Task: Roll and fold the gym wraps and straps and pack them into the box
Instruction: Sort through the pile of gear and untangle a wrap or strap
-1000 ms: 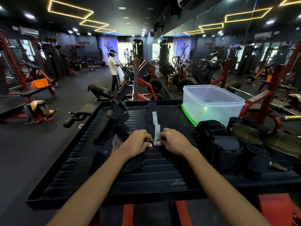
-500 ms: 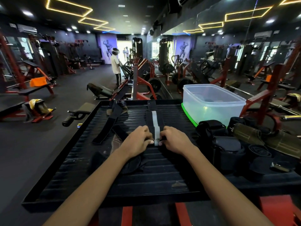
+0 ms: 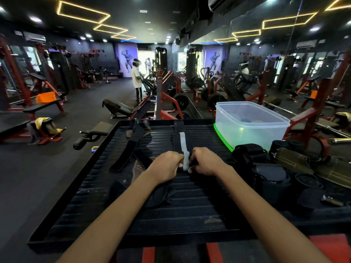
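Wrist wrap [image 3: 182, 143]: matt black woven cloth with a pale grey centre stripe. Box [image 3: 250, 126]: translucent, smooth, glossy plastic (green plastic lid beneath). Surface [image 3: 190, 205]: ribbed matt black, rubber-like, dusty. Olive straps [image 3: 292, 160]: coarse woven webbing.

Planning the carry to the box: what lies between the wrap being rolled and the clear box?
In the head view, only bare ribbed tray separates the striped wrap from the clear box; the dark strap pile sits nearer.
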`<state>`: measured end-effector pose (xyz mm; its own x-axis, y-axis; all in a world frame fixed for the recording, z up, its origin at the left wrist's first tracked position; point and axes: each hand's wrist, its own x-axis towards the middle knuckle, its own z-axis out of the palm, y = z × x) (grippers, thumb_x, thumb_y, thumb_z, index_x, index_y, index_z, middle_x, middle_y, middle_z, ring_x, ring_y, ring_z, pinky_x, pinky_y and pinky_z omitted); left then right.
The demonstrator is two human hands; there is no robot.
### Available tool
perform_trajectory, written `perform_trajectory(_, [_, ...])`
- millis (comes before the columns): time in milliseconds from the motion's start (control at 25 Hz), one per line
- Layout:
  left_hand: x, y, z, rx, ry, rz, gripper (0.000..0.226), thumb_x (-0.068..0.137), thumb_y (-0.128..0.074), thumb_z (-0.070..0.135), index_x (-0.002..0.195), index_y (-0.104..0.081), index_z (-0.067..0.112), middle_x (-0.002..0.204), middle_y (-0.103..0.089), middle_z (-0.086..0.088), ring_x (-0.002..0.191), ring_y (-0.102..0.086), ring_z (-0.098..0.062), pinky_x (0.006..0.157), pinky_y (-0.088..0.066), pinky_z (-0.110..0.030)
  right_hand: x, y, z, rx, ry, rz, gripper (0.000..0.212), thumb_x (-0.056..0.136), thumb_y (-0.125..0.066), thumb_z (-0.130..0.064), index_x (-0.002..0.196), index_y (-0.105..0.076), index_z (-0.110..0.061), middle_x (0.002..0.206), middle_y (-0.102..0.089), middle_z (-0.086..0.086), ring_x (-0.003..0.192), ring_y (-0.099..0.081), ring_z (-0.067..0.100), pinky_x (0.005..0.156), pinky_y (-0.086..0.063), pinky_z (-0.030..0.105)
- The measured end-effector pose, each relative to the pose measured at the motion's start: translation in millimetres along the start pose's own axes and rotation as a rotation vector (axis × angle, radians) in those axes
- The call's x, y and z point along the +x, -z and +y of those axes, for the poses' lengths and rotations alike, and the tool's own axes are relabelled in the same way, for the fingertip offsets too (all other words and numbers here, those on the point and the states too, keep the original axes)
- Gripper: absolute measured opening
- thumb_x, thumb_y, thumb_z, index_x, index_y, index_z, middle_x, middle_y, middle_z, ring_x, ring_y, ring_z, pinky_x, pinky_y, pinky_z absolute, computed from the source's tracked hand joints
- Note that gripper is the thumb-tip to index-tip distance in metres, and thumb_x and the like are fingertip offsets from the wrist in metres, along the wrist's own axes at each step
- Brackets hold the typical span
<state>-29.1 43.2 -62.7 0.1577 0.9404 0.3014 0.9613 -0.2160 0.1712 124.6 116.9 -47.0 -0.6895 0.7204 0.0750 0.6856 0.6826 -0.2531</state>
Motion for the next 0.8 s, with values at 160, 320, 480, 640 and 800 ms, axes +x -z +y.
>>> perform_trajectory(160, [9.0,1.8,-4.4,-0.047,0.030,-0.031,0.019,0.093,-0.053,0.016,0.079,-0.061,0.005,0.084,-0.064,-0.010,0.079,-0.059,-0.026,0.066,-0.043,-0.030,2.6,3.6,-2.1,0.001,-0.047,0.036,0.025,0.076,-0.076,-0.024,0.089,-0.055,-0.020,0.102,-0.063,0.006,0.093,-0.060,0.026,0.065,-0.043,0.032])
perform_trajectory(320, [7.5,-13.0,-11.7,-0.096,0.023,0.046,0.025,0.090,-0.063,0.028,0.101,-0.070,0.008,0.094,-0.049,0.001,0.093,-0.049,-0.016,0.080,-0.040,-0.025,11.8,3.9,1.5,-0.015,-0.094,0.028,0.021,0.081,-0.072,-0.030,0.084,-0.054,-0.019,0.104,-0.063,0.007,0.096,-0.060,0.027,0.067,-0.040,0.031])
perform_trajectory(480, [10.2,-16.0,-9.3,-0.017,-0.026,0.084,0.023,0.094,-0.057,0.017,0.113,-0.068,0.013,0.091,-0.050,0.000,0.091,-0.046,-0.017,0.083,-0.042,-0.031,15.8,-0.8,6.3,0.025,-0.096,0.078,0.017,0.085,-0.068,-0.030,0.091,-0.066,-0.014,0.104,-0.059,0.003,0.100,-0.059,0.024,0.070,-0.040,0.031])
perform_trajectory(640, [6.9,-15.7,-8.3,-0.032,-0.013,0.119,0.004,0.091,-0.057,0.013,0.094,-0.058,0.011,0.093,-0.062,-0.005,0.087,-0.052,-0.020,0.081,-0.045,-0.037,5.6,-2.7,12.7,-0.028,0.000,0.056,0.037,0.079,-0.075,-0.038,0.110,-0.065,-0.019,0.109,-0.053,-0.002,0.103,-0.052,0.017,0.073,-0.038,0.029])
perform_trajectory(800, [4.0,-14.5,-10.7,-0.111,0.027,0.090,0.014,0.088,-0.064,0.018,0.101,-0.061,0.012,0.101,-0.059,-0.001,0.097,-0.051,-0.016,0.084,-0.038,-0.022,6.9,-7.0,14.6,-0.029,0.060,0.073,0.033,0.081,-0.073,-0.033,0.107,-0.066,-0.014,0.108,-0.061,0.004,0.103,-0.057,0.023,0.080,-0.046,0.033])
